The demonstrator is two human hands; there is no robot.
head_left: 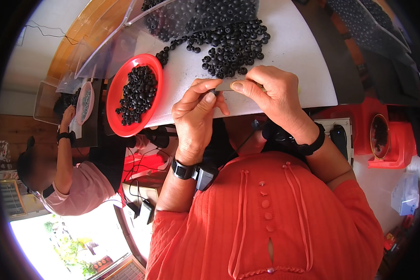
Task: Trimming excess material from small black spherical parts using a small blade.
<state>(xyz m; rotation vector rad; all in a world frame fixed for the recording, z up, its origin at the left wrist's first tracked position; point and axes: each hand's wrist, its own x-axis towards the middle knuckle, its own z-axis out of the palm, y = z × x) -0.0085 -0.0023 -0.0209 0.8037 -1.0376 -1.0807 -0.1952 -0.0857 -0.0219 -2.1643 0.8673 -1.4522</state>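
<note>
At the table's near edge my left hand (197, 109) is closed, thumb and fingers pinching a small black bead-like part (214, 92). My right hand (270, 93) is closed beside it, thumb against forefinger; a thin, pale thing seems to run from its fingertips toward the part, too fine to name. Just beyond my hands lies a loose pile of round black parts with holes (233, 51). To the left, a red oval plate (112, 100) holds more black parts (139, 93), its near edge overhanging the table.
The white tabletop (303, 60) carries a clear plastic bin (100, 58), tipped toward me with black parts inside. At far left a co-worker's hand (69, 114) is beside a pink plate (85, 103). Red stools (396, 144) stand right; cables (135, 165) hang below the table.
</note>
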